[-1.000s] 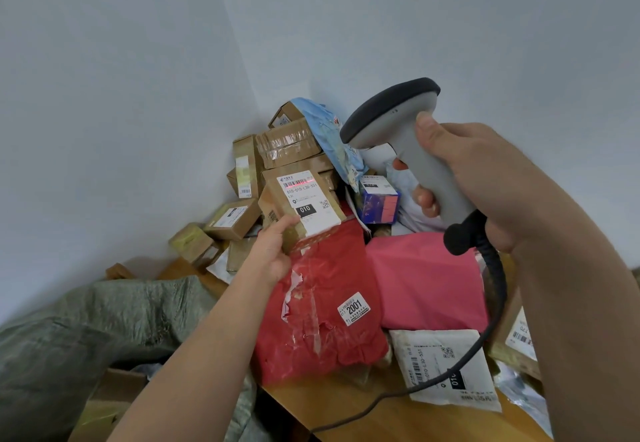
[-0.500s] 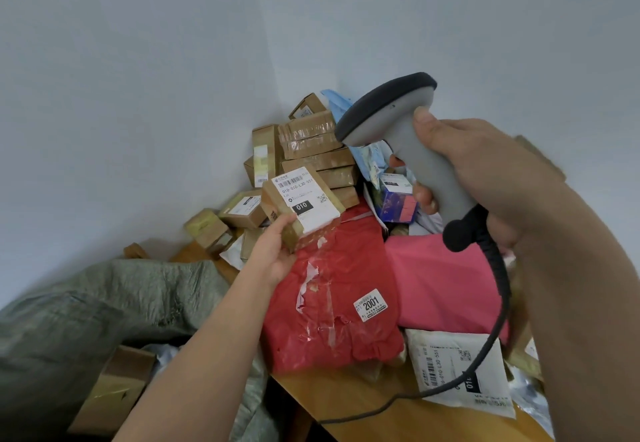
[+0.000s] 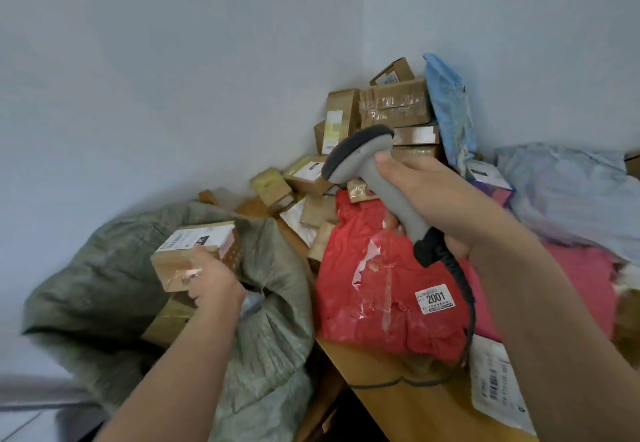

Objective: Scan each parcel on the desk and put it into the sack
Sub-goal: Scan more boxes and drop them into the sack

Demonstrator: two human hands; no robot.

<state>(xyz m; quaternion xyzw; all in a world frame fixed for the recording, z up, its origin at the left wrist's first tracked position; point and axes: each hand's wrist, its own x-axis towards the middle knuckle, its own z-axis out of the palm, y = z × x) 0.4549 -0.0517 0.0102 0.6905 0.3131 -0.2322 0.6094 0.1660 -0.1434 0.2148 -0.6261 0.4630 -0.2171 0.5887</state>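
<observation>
The left hand [image 3: 213, 280] grips a small cardboard box [image 3: 194, 251] from below and behind, fingers curled round its near lower edge, and holds it tilted above the open mouth of the grey-green woven sack [image 3: 273, 289]. The box's white label faces up (its print is too blurred to read). The sack slumps against the left edge of the wooden desk [image 3: 398, 393], its rim folded outward, and another brown box [image 3: 169, 320] shows inside the opening just beneath the held one.

The right hand [image 3: 443, 206] is wrapped round the grey handle of a barcode scanner [image 3: 367, 161], thumb up near the head, index finger on the far side; its coiled black cable [image 3: 464, 289] hangs down across the desk front. The scanner hovers over a red plastic mailer [image 3: 377, 289] marked 2001, which lies flat at the desk's near-left corner, its edge just beside the sack.

A pink mailer [image 3: 581, 289] lies to the right of the red one, a white labelled pouch [image 3: 495, 379] nearer the front edge. Taped cardboard boxes [image 3: 391, 104] pile in the corner against both walls, with a blue bag [image 3: 448, 109] leaning beside them. A strip of bare desk runs along the front.
</observation>
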